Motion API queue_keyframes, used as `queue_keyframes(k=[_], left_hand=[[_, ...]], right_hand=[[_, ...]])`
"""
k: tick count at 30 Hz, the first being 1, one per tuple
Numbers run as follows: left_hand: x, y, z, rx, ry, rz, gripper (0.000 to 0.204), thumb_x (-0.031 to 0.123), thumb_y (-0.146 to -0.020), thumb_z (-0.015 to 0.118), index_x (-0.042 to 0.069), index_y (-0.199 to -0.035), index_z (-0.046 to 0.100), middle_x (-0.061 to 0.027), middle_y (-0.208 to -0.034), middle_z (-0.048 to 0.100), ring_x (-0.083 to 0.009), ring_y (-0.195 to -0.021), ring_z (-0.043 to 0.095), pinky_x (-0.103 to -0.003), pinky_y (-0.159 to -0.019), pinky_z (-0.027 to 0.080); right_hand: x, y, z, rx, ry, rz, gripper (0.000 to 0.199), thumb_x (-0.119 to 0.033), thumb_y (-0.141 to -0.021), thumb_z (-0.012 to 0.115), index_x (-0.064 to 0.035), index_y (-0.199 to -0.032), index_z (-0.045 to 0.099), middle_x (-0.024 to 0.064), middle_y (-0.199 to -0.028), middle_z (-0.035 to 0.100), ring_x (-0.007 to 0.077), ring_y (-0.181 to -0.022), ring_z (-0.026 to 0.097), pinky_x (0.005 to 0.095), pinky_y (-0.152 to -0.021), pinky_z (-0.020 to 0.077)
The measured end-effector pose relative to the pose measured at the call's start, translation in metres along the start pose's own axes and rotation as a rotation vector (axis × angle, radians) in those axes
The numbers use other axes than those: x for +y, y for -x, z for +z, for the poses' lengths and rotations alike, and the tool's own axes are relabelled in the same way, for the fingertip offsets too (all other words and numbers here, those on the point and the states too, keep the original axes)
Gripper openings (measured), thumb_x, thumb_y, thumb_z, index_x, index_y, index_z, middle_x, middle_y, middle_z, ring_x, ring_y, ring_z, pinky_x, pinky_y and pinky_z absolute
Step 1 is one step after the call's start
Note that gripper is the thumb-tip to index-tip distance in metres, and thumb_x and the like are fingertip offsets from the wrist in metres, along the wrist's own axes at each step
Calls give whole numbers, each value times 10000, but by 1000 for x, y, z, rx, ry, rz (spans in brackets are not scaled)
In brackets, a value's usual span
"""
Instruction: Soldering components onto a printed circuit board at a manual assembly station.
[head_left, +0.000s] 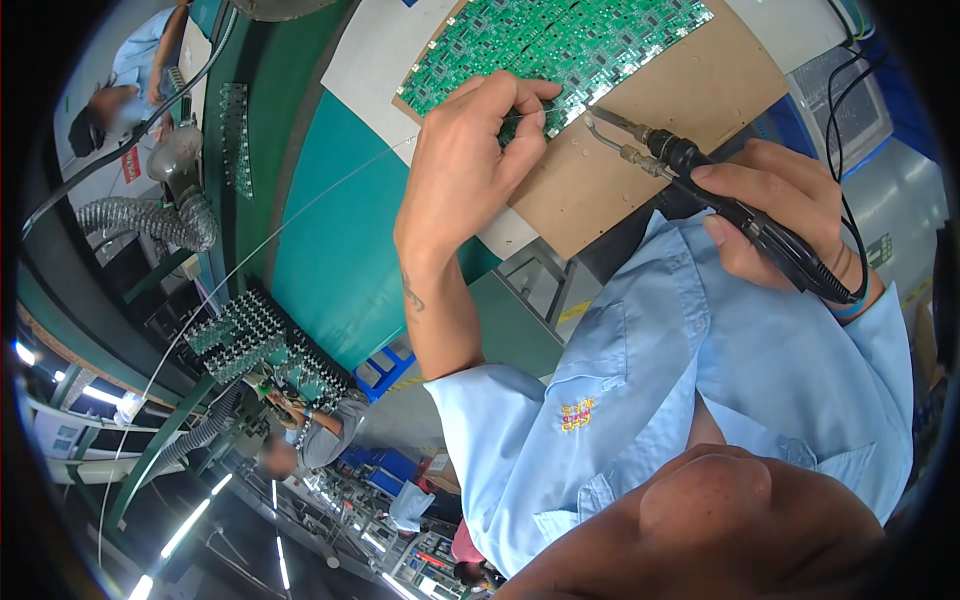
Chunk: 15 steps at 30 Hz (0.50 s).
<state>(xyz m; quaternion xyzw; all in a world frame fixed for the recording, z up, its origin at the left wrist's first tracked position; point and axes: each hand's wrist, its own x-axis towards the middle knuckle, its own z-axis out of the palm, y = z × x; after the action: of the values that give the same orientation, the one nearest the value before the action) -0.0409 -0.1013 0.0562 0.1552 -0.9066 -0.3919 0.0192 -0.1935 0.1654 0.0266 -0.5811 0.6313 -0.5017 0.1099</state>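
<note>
Nearest the camera, below both hands, are the wearer's own head (705, 510) and a light-blue work shirt (650, 320). The populated circuit board panel (560, 45) lies ahead of the hands, beyond the left fingertips, on a brown cardboard sheet (590, 200) whose bare part runs between the two hands. The soldering iron (745, 220) points from the right hand toward the panel's near edge, a thin bent metal tube (622, 150) alongside its tip; whether the tip touches a joint cannot be told.

The right hand (785, 195) is closed around the iron's black handle. The left hand (470, 150) is curled, thumb and forefinger drawn almost together, apparently pinching fine solder wire (345, 180) that trails away to its left.

Good work here would likely mean resting the tip on pad and lead together, feeding wire into the heated joint rather than onto the tip alone, and withdrawing wire first, iron second. A short free end of wire should steer better, and the left fingertips, close to the hot tip, want a margin. The wire's long run calls for slack, so a snag does not tug the pinch.

Left of the left hand is a teal mat (340, 250); farther out stand racked circuit boards (240, 335) and a flexible duct (140, 220). A black cable (840, 130) loops beside the right hand.
</note>
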Motion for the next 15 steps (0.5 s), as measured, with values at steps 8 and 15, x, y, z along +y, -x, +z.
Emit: queue_keyframes(k=[8, 15], left_hand=[[2, 0, 0, -13, -9, -20, 96, -3, -849, 705, 15, -829, 612, -81, -1106, 827, -204, -788, 620, -325, -727, 538], [-2, 0, 7, 43, -81, 95, 48, -3, -866, 720, -2, -882, 675, -60, -1086, 823, -247, -867, 680, -344, -812, 568]], right_hand=[[0, 0, 1, -11, -15, 4, 354, -135, -859, 784, 24, -1175, 757, 102, -818, 672, 198, -606, 534, 291, -551, 456], [-3, -2, 0, -28, -12, 3, 367, -123, -848, 788, 26, -1182, 757, 105, -827, 677, 201, -612, 542, 292, -555, 463]])
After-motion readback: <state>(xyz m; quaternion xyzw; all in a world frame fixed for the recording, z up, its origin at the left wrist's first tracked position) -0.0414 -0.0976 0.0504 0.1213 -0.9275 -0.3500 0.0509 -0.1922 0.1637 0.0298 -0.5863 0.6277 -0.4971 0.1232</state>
